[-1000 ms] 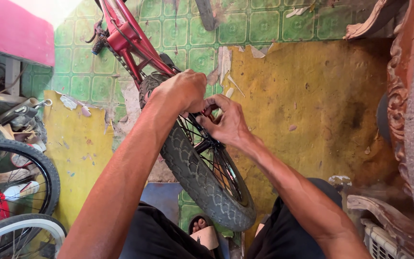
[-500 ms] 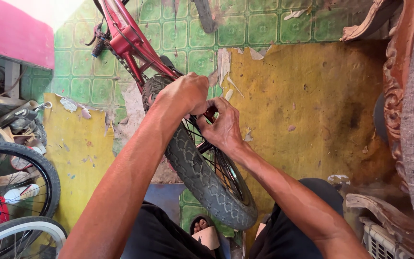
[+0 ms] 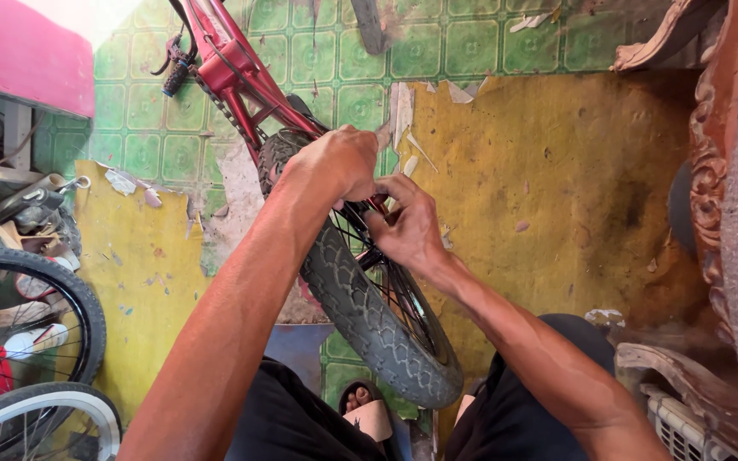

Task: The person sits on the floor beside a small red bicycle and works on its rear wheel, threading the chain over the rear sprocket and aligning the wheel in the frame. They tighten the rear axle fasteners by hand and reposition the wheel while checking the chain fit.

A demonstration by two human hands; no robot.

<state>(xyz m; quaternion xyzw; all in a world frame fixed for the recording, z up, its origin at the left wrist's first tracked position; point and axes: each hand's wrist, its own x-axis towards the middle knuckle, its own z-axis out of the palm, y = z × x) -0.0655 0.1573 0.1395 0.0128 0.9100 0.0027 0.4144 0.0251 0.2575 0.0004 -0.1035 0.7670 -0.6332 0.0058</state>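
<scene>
Between the person's knees, the left hand (image 3: 339,162) is curled shut over the top of the black knobby rubber bicycle tyre (image 3: 360,312), palm on the tread. Just beside it, the right hand (image 3: 407,226) has its fingers pinched together among the thin black wire spokes (image 3: 403,294) near the hub; whether they grip a spoke or some small part there, I cannot tell. The wheel stands upright, mounted in the red metal bicycle frame (image 3: 232,72), over worn green-patterned and yellow floor covering (image 3: 557,188). The tyre looks firm and grippy, best held across the tread; the spokes seem stiff but thin, easily bent if pulled sideways. More bicycle wheels (image 3: 32,341) lean at the left.
</scene>
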